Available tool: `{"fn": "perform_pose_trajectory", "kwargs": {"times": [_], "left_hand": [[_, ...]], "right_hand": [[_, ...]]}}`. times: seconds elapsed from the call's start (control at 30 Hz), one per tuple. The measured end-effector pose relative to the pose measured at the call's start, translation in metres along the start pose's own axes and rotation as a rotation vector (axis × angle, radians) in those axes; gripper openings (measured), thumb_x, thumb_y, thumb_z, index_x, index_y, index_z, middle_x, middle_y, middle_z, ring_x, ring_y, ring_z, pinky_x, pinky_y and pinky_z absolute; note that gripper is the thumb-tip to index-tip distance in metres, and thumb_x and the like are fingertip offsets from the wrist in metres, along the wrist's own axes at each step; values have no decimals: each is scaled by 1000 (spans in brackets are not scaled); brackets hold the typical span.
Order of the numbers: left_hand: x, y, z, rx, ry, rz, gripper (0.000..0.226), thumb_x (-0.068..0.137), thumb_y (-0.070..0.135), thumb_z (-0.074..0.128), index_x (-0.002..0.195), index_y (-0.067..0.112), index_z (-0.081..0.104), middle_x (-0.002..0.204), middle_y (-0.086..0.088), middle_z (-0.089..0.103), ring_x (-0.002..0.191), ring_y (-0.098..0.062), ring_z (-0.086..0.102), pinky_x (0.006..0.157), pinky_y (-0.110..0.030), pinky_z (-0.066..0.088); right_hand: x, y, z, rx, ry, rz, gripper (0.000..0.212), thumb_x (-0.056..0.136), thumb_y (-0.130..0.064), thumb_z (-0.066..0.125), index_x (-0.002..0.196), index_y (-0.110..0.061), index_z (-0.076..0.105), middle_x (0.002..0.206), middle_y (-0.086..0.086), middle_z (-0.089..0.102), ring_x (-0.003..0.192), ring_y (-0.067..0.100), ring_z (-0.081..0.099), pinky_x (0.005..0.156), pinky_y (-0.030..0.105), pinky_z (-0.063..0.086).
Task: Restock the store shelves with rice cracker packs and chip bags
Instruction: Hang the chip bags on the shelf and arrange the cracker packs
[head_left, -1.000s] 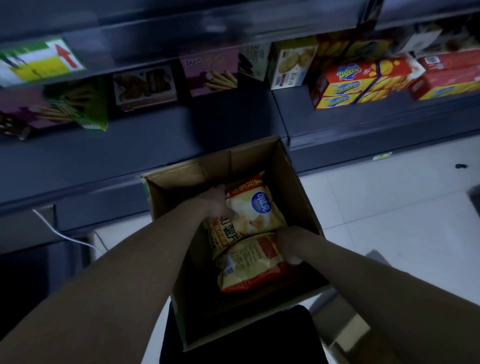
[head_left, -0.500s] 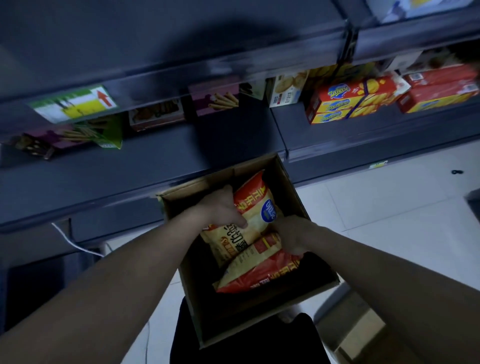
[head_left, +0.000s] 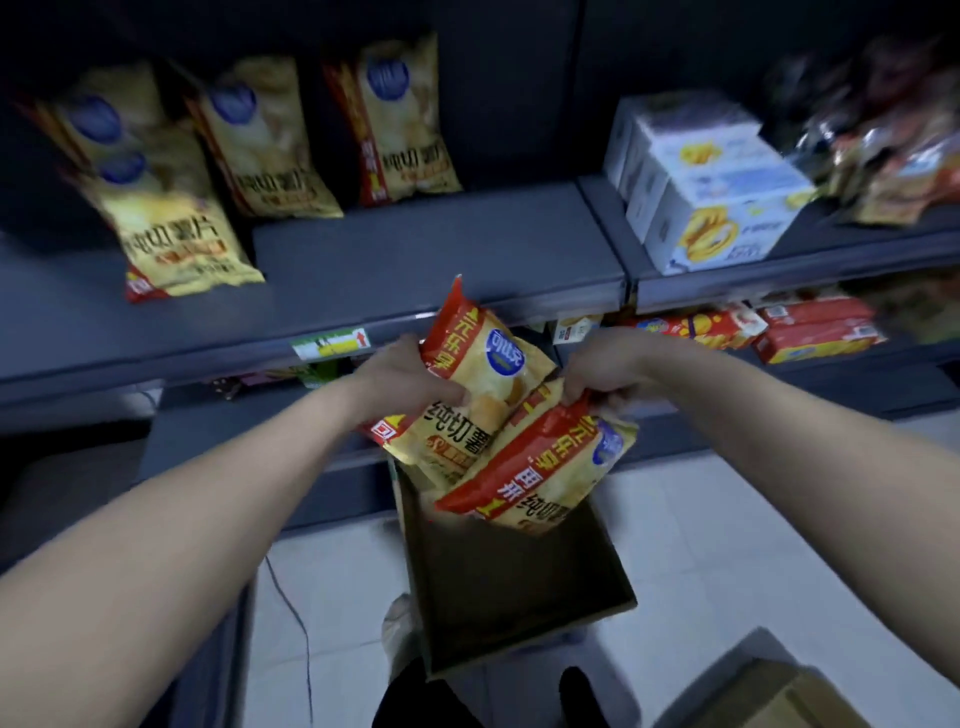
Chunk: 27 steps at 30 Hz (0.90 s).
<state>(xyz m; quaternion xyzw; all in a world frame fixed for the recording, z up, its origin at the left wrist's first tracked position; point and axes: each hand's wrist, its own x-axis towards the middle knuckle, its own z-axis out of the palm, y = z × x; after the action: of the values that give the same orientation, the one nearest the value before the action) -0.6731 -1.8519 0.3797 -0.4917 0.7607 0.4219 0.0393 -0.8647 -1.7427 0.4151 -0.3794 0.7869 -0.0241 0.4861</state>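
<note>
My left hand (head_left: 400, 376) grips a yellow and red chip bag (head_left: 480, 374) by its left side, held tilted above the cardboard box (head_left: 519, 587). My right hand (head_left: 602, 371) pinches the top edge of a second chip bag (head_left: 545, 467), which hangs slanting over the box's far end. Both bags are raised in front of the grey shelf (head_left: 431, 260). On that shelf stand matching chip bags (head_left: 182, 228), with others behind them at the left and middle. The box looks dark inside with nothing visible in it.
White boxes (head_left: 711, 197) and dark wrapped packs (head_left: 893, 150) fill the shelf section to the right. Red and orange cracker boxes (head_left: 810, 332) lie on the lower shelf. A second cardboard box (head_left: 769, 696) sits on the tiled floor at the lower right. A thin cable (head_left: 291, 613) hangs at the left.
Both hands have lifted the two chip bags out of the box and up toward the shelf. My view has tilted upward, revealing the shelf with chip bags.
</note>
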Motion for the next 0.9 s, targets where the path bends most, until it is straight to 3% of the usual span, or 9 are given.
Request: {"fn": "perform_pose_trajectory", "kwargs": {"times": [0.07, 0.2, 0.3, 0.37, 0.47, 0.57, 0.67, 0.73, 0.9], "left_hand": [[-16, 11, -19, -47, 56, -7, 45, 62, 36, 84, 97, 24, 58, 92, 3, 70, 77, -12, 66, 67, -26, 54], [-42, 26, -61, -124, 199, -26, 59, 64, 36, 83, 110, 15, 54, 99, -3, 69, 85, -20, 67, 78, -35, 56], [-58, 32, -92, -201, 288, -18, 65, 62, 35, 85, 113, 13, 51, 103, -6, 68, 89, -23, 67, 84, -40, 56], [-65, 31, -109, -243, 353, -18, 63, 61, 37, 85, 109, 14, 52, 104, -7, 67, 90, -24, 65, 86, -40, 55], [-70, 24, -130, -329, 433, -17, 57, 66, 33, 83, 109, 13, 52, 107, -8, 66, 93, -27, 65, 84, -39, 54], [-69, 13, -150, -416, 451, -2, 35, 74, 23, 79, 98, 19, 54, 105, -9, 67, 90, -26, 65, 83, -37, 52], [-59, -4, -169, -474, 496, -37, 49, 69, 32, 81, 106, 16, 52, 105, -8, 67, 89, -26, 65, 88, -42, 53], [-49, -16, -179, -468, 536, -73, 68, 65, 40, 82, 118, 13, 49, 109, -7, 66, 96, -28, 65, 93, -47, 51], [-23, -39, -187, -509, 548, -78, 68, 69, 36, 81, 122, 12, 45, 114, -6, 64, 102, -29, 63, 96, -48, 49]], "right_hand": [[-23, -15, -20, 24, 82, -28, 34, 90, -7, 54, 57, -7, 45, 30, 3, 44, 20, 9, 31, 33, 10, 20], [-62, -46, -57, 140, 234, -76, 29, 89, -2, 53, 61, -6, 44, 41, 8, 45, 27, 12, 33, 36, 15, 21], [-82, -72, -77, 149, 343, -140, 33, 89, 0, 50, 58, -6, 43, 29, 5, 38, 17, 8, 28, 31, 6, 18], [-89, -90, -87, 131, 434, -180, 37, 88, 0, 53, 54, -9, 40, 33, 5, 38, 18, 9, 29, 29, 7, 17], [-89, -112, -94, 30, 598, -184, 34, 86, -9, 59, 55, -9, 44, 52, 7, 44, 38, 17, 41, 30, 16, 26], [-81, -130, -94, -18, 758, -224, 22, 85, -17, 63, 69, -4, 57, 69, 10, 56, 67, 30, 61, 46, 25, 36], [-66, -148, -92, 15, 862, -259, 10, 86, -15, 61, 87, -5, 62, 90, 17, 60, 94, 36, 63, 66, 29, 39], [-51, -162, -89, 6, 904, -248, 13, 87, -11, 58, 95, -2, 64, 105, 20, 64, 101, 38, 62, 70, 31, 41], [-1, -197, -77, -92, 907, -242, 17, 90, -6, 53, 103, 0, 62, 110, 20, 63, 101, 37, 61, 71, 36, 45]]}}
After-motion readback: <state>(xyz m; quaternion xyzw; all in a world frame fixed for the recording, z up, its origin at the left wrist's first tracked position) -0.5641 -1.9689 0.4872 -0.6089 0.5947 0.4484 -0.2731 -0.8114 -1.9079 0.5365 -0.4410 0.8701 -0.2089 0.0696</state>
